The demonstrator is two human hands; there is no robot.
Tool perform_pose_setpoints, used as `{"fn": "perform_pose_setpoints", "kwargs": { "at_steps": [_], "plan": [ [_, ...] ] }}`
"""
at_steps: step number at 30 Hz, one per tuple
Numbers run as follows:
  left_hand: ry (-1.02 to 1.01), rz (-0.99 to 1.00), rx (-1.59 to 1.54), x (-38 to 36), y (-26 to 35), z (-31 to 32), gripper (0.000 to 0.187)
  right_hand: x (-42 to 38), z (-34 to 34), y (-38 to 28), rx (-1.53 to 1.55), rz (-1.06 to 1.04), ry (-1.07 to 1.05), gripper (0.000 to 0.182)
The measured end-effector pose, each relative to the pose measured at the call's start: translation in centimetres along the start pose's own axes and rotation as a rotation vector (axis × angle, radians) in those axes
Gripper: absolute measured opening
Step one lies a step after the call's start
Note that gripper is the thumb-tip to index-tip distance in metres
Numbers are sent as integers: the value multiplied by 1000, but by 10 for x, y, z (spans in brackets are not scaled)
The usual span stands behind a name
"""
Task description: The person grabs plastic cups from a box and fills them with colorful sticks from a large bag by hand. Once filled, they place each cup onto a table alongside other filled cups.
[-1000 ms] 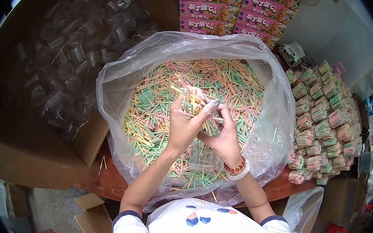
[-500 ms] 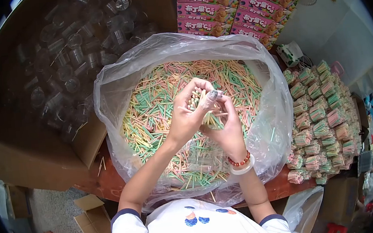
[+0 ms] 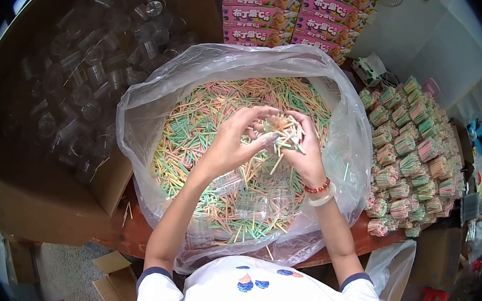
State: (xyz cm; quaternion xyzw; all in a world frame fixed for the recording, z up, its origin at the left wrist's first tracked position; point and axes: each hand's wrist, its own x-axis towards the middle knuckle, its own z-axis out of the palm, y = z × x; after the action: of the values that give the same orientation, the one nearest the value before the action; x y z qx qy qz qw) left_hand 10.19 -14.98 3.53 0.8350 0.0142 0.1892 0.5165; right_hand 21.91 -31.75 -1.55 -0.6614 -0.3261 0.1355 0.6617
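A loose bunch of pastel candy sticks [image 3: 287, 133] lies in my right hand [image 3: 306, 154], its fingers curled around the outer side. My left hand [image 3: 230, 144] is beside the bunch with thumb and fingers apart, the thumb tip right at the sticks. Both hands are over a large clear plastic bag [image 3: 135, 131], its mouth spread wide. Pink, green and yellow sticks [image 3: 192, 123] fill it. Clear plastic jars [image 3: 251, 205] lie on the sticks below my hands, toward my body.
A cardboard box [image 3: 37, 205] of clear plastic jars [image 3: 97, 74] stands at the left. Pink printed boxes [image 3: 262, 12] are stacked behind the bag. Bundled sticks [image 3: 410, 163] are piled at the right on the reddish table [image 3: 123, 237]. An opened carton [image 3: 116, 278] sits on the floor.
My hands have moved apart; the left has loosened from the bunch and the right has shifted slightly outward with the sticks, now spread at angles. The jars below show more fully.
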Motion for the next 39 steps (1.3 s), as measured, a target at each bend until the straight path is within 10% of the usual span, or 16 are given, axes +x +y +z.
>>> {"fn": "perform_pose_setpoints", "kwargs": {
  "at_steps": [11,15,18,25,39],
  "plan": [
    [-99,243,273,-12,-4,15,47,-28,-10,-17,-587,-55,59,78],
    [-71,277,237,-5,-18,19,33,-20,-35,-18,-27,59,-62,56],
    [91,168,214,-1,-22,18,23,-17,-35,-13,-258,-130,217,76],
    [-15,251,324,7,-21,19,24,-15,-24,-6,-412,-62,-245,86],
    [-184,77,482,-11,-4,13,39,-20,15,3,-520,-123,16,79]
  ]
}}
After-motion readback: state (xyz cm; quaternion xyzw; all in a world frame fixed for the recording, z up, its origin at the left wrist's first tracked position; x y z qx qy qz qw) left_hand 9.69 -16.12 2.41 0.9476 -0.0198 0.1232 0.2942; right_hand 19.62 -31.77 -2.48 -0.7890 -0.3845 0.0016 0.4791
